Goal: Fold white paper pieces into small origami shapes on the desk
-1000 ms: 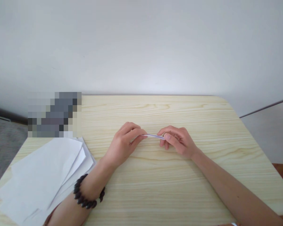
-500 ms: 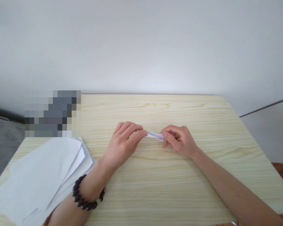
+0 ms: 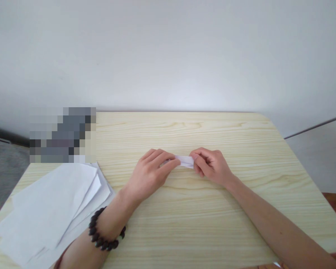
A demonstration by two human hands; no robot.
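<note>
Between my two hands is a small, narrow piece of folded white paper (image 3: 186,161), held over the middle of the table. My left hand (image 3: 154,170) pinches its left end between thumb and fingers, and part of the paper is hidden under those fingers. At the right end, my right hand (image 3: 212,164) grips the paper between thumb and curled index finger. A crease line runs along the visible part of the strip. Dark round beads form a bracelet (image 3: 103,233) on my left wrist.
A fanned stack of white paper sheets (image 3: 50,205) lies on the left of the wood-grain table (image 3: 184,220), partly under my left forearm. Behind the stack, a pixelated dark object (image 3: 70,130) sits at the back left corner. A pale wall (image 3: 179,56) borders the table's far edge.
My left hand has shifted slightly right, closer to my right hand. The folded paper has turned so that a wider white face shows instead of a thin, purplish edge.
</note>
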